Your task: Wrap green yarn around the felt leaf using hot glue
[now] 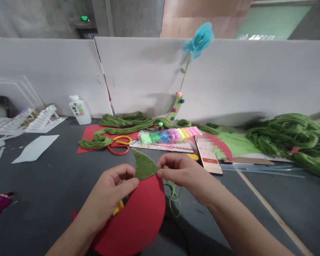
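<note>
A red paper crescent (146, 213) is held up over the dark table, its pointed top wound with green yarn (144, 165). My left hand (110, 192) pinches the left edge of the crescent, just under the wound part. At the opposite edge, my right hand (184, 174) has thumb and forefinger closed on the green yarn where it rounds the paper. Loose green yarn (173, 199) hangs in loops below my right hand. Something yellow (118, 208) shows behind the crescent near my left hand; its kind is hidden.
Behind lie scissors (118, 151), packs of coloured clay (168, 136), a phone (209, 156) and green yarn skeins (288, 135). A white bottle (80, 110) stands at back left, near white paper (36, 147). A blue flower (200, 39) rises before the white partition (141, 71).
</note>
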Action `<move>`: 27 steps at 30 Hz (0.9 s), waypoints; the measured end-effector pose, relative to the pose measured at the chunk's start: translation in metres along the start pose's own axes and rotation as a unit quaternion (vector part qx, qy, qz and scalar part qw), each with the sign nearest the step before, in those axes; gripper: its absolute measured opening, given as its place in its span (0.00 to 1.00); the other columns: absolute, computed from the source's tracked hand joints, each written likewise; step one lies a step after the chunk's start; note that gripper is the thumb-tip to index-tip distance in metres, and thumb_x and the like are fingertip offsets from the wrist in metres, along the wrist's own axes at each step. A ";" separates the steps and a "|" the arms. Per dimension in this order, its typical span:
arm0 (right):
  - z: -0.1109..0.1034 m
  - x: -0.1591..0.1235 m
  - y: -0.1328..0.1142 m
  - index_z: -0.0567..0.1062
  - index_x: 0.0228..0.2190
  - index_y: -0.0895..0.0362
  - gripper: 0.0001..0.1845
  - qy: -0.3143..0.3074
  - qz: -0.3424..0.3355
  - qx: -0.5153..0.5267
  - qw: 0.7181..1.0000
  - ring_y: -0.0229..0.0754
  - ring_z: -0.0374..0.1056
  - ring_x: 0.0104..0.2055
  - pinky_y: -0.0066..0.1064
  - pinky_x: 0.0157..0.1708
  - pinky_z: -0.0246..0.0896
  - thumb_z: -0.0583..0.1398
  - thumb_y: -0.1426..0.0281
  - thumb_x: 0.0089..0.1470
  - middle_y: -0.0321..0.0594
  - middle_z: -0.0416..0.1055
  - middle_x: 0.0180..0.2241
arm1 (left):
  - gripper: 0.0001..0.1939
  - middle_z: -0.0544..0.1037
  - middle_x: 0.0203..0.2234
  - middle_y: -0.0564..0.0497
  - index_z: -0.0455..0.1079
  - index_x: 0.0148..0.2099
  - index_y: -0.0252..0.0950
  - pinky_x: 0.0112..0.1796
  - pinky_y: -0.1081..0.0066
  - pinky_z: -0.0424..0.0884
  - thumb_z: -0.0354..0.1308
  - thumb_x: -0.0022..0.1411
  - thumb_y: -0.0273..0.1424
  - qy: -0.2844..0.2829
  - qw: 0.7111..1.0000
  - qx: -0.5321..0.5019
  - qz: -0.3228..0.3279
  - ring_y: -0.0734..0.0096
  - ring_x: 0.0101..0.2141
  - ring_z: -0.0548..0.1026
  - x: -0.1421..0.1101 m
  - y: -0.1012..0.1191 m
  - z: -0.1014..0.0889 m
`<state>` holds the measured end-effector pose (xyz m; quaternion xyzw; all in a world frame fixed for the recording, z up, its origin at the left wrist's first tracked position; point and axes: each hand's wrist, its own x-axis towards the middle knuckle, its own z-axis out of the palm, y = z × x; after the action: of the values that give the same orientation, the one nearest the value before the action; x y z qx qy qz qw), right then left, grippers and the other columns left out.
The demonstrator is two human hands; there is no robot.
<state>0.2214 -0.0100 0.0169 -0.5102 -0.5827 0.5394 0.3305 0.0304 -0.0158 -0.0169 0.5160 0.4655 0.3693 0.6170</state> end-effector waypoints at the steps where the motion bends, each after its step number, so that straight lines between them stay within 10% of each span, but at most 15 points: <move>1: 0.000 0.000 0.000 0.70 0.23 0.58 0.03 -0.001 0.004 0.011 1.000 0.29 0.46 0.19 0.24 0.18 0.39 0.60 0.72 0.44 0.26 0.55 0.16 | 0.06 0.68 0.22 0.56 0.64 0.28 0.36 0.26 0.75 0.58 0.57 0.53 0.32 0.003 1.000 0.003 0.003 0.76 0.24 0.63 0.000 0.000 0.000; 19: 0.004 -0.003 0.000 0.71 0.28 0.57 0.06 0.035 -0.085 -0.130 0.987 0.33 0.54 0.24 0.25 0.22 0.48 0.55 0.70 0.52 0.31 0.62 0.22 | 0.10 0.73 0.23 0.57 0.70 0.33 0.37 0.28 0.77 0.63 0.61 0.53 0.38 0.099 0.994 0.043 0.027 0.77 0.25 0.68 0.008 -0.002 -0.011; 27: 0.009 -0.019 -0.009 0.72 0.27 0.57 0.07 -0.028 -0.176 -0.389 0.904 0.37 0.63 0.33 0.27 0.32 0.55 0.55 0.75 0.53 0.35 0.67 0.30 | 0.11 0.74 0.23 0.56 0.71 0.32 0.37 0.29 0.74 0.68 0.62 0.51 0.40 0.174 0.982 0.043 0.064 0.73 0.25 0.71 0.017 -0.007 -0.027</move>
<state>0.2155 -0.0301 0.0266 -0.4721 -0.8355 0.2173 0.1785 0.0093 0.0070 -0.0280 0.4985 0.5472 0.4723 0.4785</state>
